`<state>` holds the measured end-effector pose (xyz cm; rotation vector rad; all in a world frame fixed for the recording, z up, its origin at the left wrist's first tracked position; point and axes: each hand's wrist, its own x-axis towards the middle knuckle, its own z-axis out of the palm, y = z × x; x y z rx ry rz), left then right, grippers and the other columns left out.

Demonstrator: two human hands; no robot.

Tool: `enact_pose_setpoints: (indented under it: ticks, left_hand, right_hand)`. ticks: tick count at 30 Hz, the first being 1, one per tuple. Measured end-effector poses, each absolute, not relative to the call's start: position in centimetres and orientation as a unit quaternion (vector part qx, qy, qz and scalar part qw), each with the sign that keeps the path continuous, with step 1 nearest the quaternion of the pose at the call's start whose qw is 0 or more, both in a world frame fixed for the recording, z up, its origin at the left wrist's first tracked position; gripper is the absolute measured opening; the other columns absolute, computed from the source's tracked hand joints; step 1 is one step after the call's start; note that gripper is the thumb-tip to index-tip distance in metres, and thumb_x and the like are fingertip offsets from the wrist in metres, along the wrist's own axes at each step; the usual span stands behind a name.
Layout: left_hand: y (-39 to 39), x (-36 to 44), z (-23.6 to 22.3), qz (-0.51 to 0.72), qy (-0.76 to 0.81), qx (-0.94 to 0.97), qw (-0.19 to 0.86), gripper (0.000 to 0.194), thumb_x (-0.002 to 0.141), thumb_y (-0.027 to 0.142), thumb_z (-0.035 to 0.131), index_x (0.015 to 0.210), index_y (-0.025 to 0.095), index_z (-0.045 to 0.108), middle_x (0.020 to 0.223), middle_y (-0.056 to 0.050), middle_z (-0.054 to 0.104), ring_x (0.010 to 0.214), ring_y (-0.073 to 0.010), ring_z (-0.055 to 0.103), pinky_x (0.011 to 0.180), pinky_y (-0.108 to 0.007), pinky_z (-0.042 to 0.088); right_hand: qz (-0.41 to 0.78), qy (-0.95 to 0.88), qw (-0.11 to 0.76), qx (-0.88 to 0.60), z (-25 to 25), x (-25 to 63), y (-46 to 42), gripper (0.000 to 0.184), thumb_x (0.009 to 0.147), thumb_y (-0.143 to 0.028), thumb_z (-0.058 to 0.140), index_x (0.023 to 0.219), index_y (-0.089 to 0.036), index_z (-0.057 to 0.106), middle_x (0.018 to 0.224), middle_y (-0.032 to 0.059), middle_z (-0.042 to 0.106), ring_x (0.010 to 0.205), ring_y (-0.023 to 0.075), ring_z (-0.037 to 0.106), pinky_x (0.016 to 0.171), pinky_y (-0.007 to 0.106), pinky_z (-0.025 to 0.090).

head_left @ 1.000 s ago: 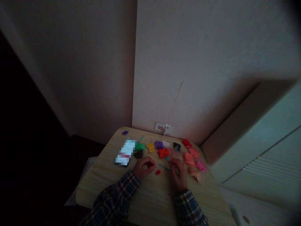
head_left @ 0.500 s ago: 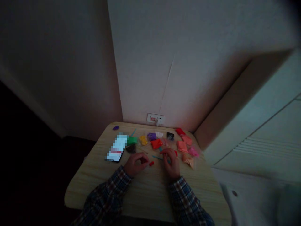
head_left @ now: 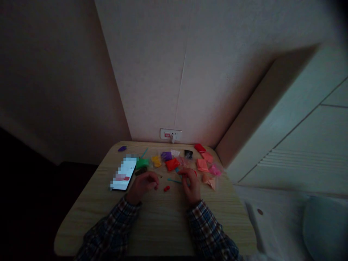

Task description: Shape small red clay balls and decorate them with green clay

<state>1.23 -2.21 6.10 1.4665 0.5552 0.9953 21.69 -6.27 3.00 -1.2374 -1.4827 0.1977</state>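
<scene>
Two small red clay lumps [head_left: 166, 188] lie close together on the wooden table [head_left: 160, 221], between my hands. My left hand [head_left: 143, 185] hovers just left of them, its fingers loosely curved and apart from the thumb, with nothing visible in them. On the other side my right hand [head_left: 191, 184] is bent inward, thumb and fingertips close together; whatever is between them is too dark and small to make out. A thin blue modelling tool [head_left: 174, 181] lies beside the right thumb, its far end partly hidden by the hand.
A phone [head_left: 124, 174] with a lit screen lies at left. Behind the hands spread clay packets: green [head_left: 143, 163], yellow [head_left: 156, 161], purple [head_left: 166, 156], red [head_left: 172, 164], black [head_left: 188, 154] and pink [head_left: 215, 170]. A wall socket [head_left: 170, 135] with a plug sits beyond the table's back edge.
The whole view has shifted, so the table appears further left. My left hand has drawn back a little from the red lumps. My right hand has hardly moved.
</scene>
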Motion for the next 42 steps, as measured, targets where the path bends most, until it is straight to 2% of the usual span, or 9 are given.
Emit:
enact_pose_setpoints:
  ticks: [4, 8, 16, 21, 27, 36, 42]
  left_hand:
    - [-1.5, 2.5, 8.0, 0.462, 0.195, 0.583, 0.639, 0.029, 0.076, 0.04, 0.066, 0.066, 0.016, 0.055, 0.056, 0.003, 0.049, 0.052, -0.0103, 0.045, 0.052, -0.023, 0.037]
    - [-0.8, 4.1, 9.4, 0.44, 0.147, 0.554, 0.692, 0.029, 0.076, 0.04, 0.067, 0.063, 0.015, 0.057, 0.053, 0.004, 0.046, 0.049, -0.0088, 0.042, 0.049, -0.021, 0.035]
    - [0.4, 4.6, 7.9, 0.403, 0.118, 0.52, 0.744, 0.021, 0.077, 0.036, 0.069, 0.069, 0.017, 0.065, 0.055, 0.004, 0.046, 0.051, -0.008, 0.043, 0.052, -0.02, 0.036]
    - [0.3, 3.9, 7.8, 0.389, 0.125, 0.511, 0.757, 0.02, 0.077, 0.036, 0.069, 0.067, 0.018, 0.07, 0.052, 0.002, 0.049, 0.052, -0.0105, 0.045, 0.053, -0.023, 0.037]
    - [-0.2, 3.5, 8.3, 0.308, 0.219, 0.502, 0.778, 0.027, 0.073, 0.046, 0.07, 0.066, 0.02, 0.074, 0.056, -0.001, 0.055, 0.055, -0.0135, 0.05, 0.057, -0.027, 0.041]
    - [-0.4, 3.7, 9.0, 0.316, 0.311, 0.549, 0.708, 0.033, 0.073, 0.049, 0.068, 0.066, 0.018, 0.074, 0.06, -0.003, 0.063, 0.06, -0.0161, 0.057, 0.059, -0.027, 0.045]
    - [-0.8, 4.2, 9.8, 0.325, 0.358, 0.595, 0.642, 0.021, 0.076, 0.032, 0.067, 0.062, 0.016, 0.07, 0.06, -0.001, 0.064, 0.06, -0.0158, 0.059, 0.061, -0.027, 0.047]
  right_hand:
    - [0.075, -0.616, 0.584, -0.523, 5.5, 21.5, -6.7, 0.019, 0.084, -0.009, 0.043, 0.091, -0.02, 0.057, 0.085, 0.0035, 0.061, 0.082, 0.0181, 0.057, 0.071, 0.032, 0.045]
    - [0.074, -0.607, 0.604, -0.512, 8.0, 21.4, -6.2, 0.018, 0.085, -0.01, 0.044, 0.097, -0.02, 0.053, 0.085, 0.003, 0.059, 0.079, 0.0168, 0.055, 0.069, 0.032, 0.044]
    - [0.126, -0.624, 0.636, -0.437, 9.5, 20.9, -4.9, 0.023, 0.083, -0.008, 0.047, 0.1, -0.022, 0.054, 0.093, 0.0031, 0.056, 0.091, 0.0177, 0.053, 0.079, 0.035, 0.043]
    - [0.161, -0.644, 0.596, -0.453, 9.0, 20.2, -5.6, 0.023, 0.083, -0.011, 0.049, 0.102, -0.022, 0.055, 0.099, 0.0043, 0.053, 0.094, 0.0184, 0.052, 0.08, 0.034, 0.044]
    - [0.168, -0.688, 0.517, -0.48, 8.5, 20.0, -6.4, 0.021, 0.084, -0.015, 0.049, 0.103, -0.023, 0.055, 0.099, 0.0056, 0.054, 0.091, 0.0198, 0.053, 0.075, 0.035, 0.048]
    - [0.172, -0.698, 0.505, -0.477, 8.5, 19.7, -6.5, 0.017, 0.09, -0.023, 0.043, 0.103, -0.023, 0.054, 0.097, 0.0067, 0.053, 0.09, 0.0207, 0.054, 0.072, 0.036, 0.05]
    - [0.146, -0.702, 0.504, -0.482, 8.3, 19.7, -6.4, 0.014, 0.086, -0.018, 0.054, 0.099, -0.024, 0.056, 0.095, 0.0043, 0.053, 0.087, 0.0181, 0.055, 0.07, 0.033, 0.05]
